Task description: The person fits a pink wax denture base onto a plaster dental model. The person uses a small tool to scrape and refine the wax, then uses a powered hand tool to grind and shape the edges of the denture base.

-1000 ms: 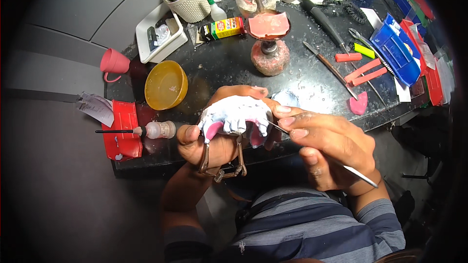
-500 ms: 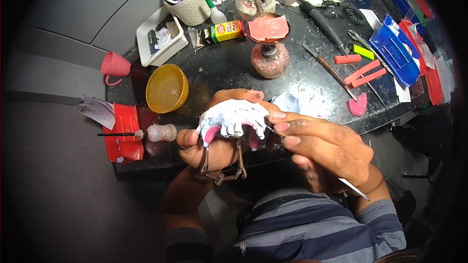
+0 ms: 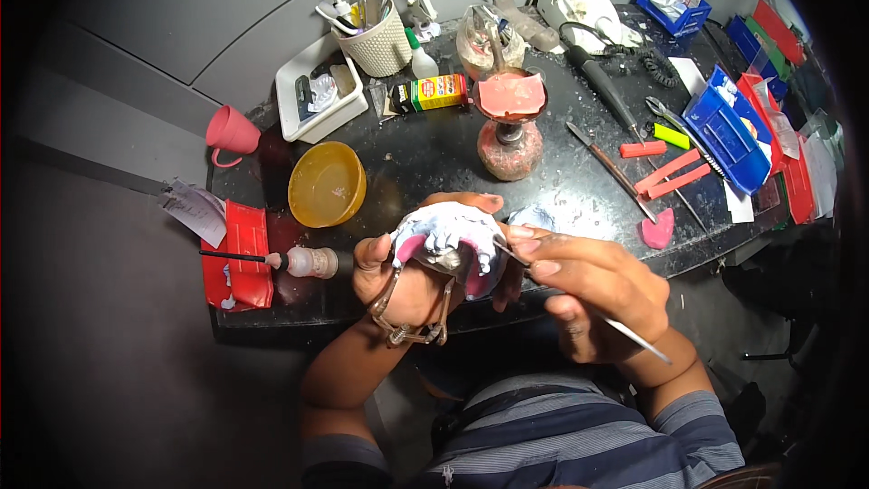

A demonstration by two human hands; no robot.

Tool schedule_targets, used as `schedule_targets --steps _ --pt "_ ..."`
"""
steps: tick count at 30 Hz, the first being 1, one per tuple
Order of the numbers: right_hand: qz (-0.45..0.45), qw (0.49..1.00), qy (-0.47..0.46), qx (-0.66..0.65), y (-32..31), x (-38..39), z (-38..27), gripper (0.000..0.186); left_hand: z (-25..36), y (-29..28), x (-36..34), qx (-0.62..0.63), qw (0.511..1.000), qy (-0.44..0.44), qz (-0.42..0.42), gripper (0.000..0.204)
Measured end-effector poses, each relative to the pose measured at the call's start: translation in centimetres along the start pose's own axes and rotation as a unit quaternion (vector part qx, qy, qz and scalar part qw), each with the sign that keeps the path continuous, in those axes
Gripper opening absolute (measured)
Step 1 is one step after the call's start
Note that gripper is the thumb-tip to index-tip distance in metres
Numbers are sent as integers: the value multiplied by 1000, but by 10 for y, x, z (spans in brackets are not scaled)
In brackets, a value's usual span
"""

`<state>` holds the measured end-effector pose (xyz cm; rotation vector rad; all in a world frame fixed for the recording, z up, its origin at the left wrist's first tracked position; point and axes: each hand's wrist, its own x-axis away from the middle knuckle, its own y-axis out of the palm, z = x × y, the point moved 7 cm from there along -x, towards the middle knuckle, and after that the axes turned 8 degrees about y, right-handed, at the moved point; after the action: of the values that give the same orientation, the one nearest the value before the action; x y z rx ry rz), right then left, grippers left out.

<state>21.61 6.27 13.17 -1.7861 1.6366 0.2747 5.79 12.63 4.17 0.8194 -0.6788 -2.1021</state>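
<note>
My left hand [image 3: 373,276] is closed around a white plaster dental model [image 3: 444,220] set on a metal articulator [image 3: 396,330], near the front edge of the bench. Pink wax [image 3: 409,248] lines both sides of the model's arch, and teeth show along its rim. The articulator's wire frame hangs down toward my body. Between thumb and fingers, my right hand [image 3: 615,285] grips a thin metal dental carver [image 3: 641,342]. Its tip meets the right side of the arch or sits very close to it; contact is hard to tell. Some of my left fingers are hidden behind the model.
Behind the model stands a burner [image 3: 509,152] topped by a dish with a pink wax sheet [image 3: 511,93]. To its left is a yellow bowl [image 3: 301,204]. Wax strips [image 3: 679,181], a knife [image 3: 606,163] and a blue bin [image 3: 724,131] lie right. A brush rests across a bottle [image 3: 312,263] left.
The model has tipped in my left hand, so more of the arch's inner side shows. My right hand and the carver have shifted with it. The whole view has moved slightly.
</note>
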Motion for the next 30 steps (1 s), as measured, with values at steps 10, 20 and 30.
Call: schedule_targets --steps 10,20,30 --pt "-50 881 354 311 -50 16 82 37 -1 1 -6 47 997 -24 51 93" --pt "-161 834 362 383 -40 29 106 40 -11 6 -7 66 994 -90 8 77" --pt "-35 990 105 90 -52 24 3 22 -50 61 42 -96 976 -178 86 85"
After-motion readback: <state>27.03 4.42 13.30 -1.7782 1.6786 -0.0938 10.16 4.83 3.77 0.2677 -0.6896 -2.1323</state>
